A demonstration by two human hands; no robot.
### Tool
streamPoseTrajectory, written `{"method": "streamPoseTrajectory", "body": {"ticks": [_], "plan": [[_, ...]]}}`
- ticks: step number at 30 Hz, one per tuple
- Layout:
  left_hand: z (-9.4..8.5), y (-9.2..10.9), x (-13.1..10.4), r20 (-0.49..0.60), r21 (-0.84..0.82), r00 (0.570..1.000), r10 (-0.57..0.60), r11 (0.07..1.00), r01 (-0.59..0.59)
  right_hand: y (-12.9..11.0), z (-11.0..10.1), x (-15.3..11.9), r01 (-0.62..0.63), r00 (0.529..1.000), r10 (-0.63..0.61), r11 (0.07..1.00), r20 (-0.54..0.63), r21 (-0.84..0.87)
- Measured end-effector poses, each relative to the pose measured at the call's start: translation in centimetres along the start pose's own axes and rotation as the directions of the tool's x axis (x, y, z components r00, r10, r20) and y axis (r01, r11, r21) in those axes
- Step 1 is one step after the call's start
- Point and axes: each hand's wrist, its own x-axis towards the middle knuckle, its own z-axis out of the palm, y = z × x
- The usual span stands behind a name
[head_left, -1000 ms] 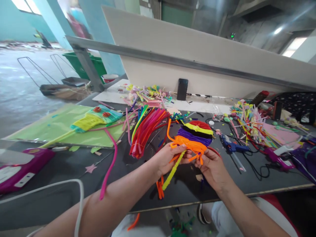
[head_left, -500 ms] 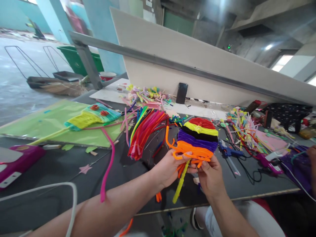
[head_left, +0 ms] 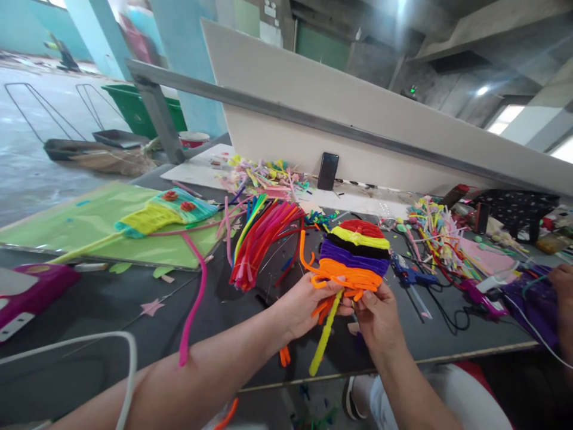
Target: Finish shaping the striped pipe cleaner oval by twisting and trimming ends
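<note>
Both hands hold a striped pipe-cleaner craft (head_left: 356,251) with red, yellow, black, purple and orange bands. My left hand (head_left: 308,304) pinches its orange lower part from the left, where loose orange pipe cleaners (head_left: 308,251) curl outward. Closed on the lower right edge is my right hand (head_left: 378,313), thumb on the orange band. A yellow fuzzy stem (head_left: 326,337) hangs down between the hands. Left of them lies a bundle of red and pink pipe cleaners (head_left: 264,242). A blue glue gun (head_left: 414,275) rests to the right.
A teal-and-yellow pipe-cleaner piece (head_left: 168,212) lies on a green sheet (head_left: 89,206) at left. A phone (head_left: 328,171) leans on the white board behind. Magenta power strips (head_left: 38,295) and cables sit at the sides. Another person's hand (head_left: 561,280) is at far right.
The craft and both hands appear slightly further left and lower in view, as the camera shifts a little. Both hands keep their grip.
</note>
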Motion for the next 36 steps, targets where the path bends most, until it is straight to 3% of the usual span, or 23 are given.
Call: {"method": "streamPoseTrajectory", "body": {"ticks": [5, 9, 12, 14, 15, 16, 17, 19, 21, 22, 26, 29, 32, 36], "plan": [[-0.6, -0.1, 0.6, 0.020, 0.071, 0.995, -0.098, 0.993, 0.096, 0.1, -1.5, 0.9, -0.077, 0.997, 0.076, 0.996, -0.011, -0.040], [-1.9, -0.1, 0.8, 0.066, 0.311, 0.949, -0.309, 0.910, 0.275, -0.3, -3.0, 1.5, -0.137, 0.990, 0.134, 0.988, -0.049, -0.070], [-2.8, 1.2, 0.6, 0.075, 0.631, 0.853, -0.516, 0.687, 0.360, -1.0, -3.9, 1.5, -0.193, 0.981, 0.190, 0.976, -0.038, -0.102], [-3.2, 2.9, 0.3, 0.038, 0.806, 0.785, -0.618, 0.484, 0.342, -1.6, -4.3, 1.4, -0.235, 0.972, 0.235, 0.964, -0.011, -0.122], [-3.3, 3.8, 0.2, 0.045, 0.853, 0.772, -0.634, 0.426, 0.300, -1.9, -4.4, 1.4, -0.259, 0.965, 0.262, 0.956, 0.007, -0.136], [-3.3, 4.6, 0.1, 0.058, 0.883, 0.792, -0.608, 0.401, 0.244, -2.2, -4.4, 1.3, -0.280, 0.958, 0.287, 0.948, 0.025, -0.151], [-3.1, 5.3, 0.1, 0.070, 0.901, 0.848, -0.526, 0.398, 0.173, -2.4, -4.3, 1.2, -0.293, 0.952, 0.303, 0.942, 0.044, -0.163], [-2.4, 5.8, 0.3, 0.131, 0.922, 0.979, -0.157, 0.383, -0.062, -2.6, -4.1, 1.1, -0.292, 0.947, 0.311, 0.940, 0.086, -0.177], [-1.3, 5.1, 0.5, 0.221, 0.944, 0.967, 0.123, 0.222, -0.244, -2.5, -3.8, 1.1, -0.273, 0.946, 0.298, 0.945, 0.129, -0.178], [-0.8, 4.4, 0.7, 0.267, 0.951, 0.950, 0.164, 0.117, -0.287, -2.5, -3.7, 1.1, -0.263, 0.946, 0.290, 0.948, 0.146, -0.180], [0.2, 1.4, 1.1, 0.423, 0.895, 0.894, 0.147, -0.219, -0.388, -2.1, -3.4, 1.1, -0.220, 0.948, 0.264, 0.948, 0.180, -0.232], [0.2, 0.4, 1.0, 0.457, 0.839, 0.884, 0.100, -0.377, -0.392, -2.0, -3.4, 1.0, -0.218, 0.948, 0.266, 0.942, 0.174, -0.255], [0.0, 0.3, 0.8, 0.459, 0.810, 0.884, 0.088, -0.449, -0.376, -1.9, -3.3, 0.9, -0.240, 0.945, 0.286, 0.936, 0.161, -0.257], [-0.1, 0.5, 0.7, 0.417, 0.841, 0.894, 0.167, -0.445, -0.309, -1.6, -3.3, 0.7, -0.220, 0.955, 0.262, 0.939, 0.139, -0.264]]}}
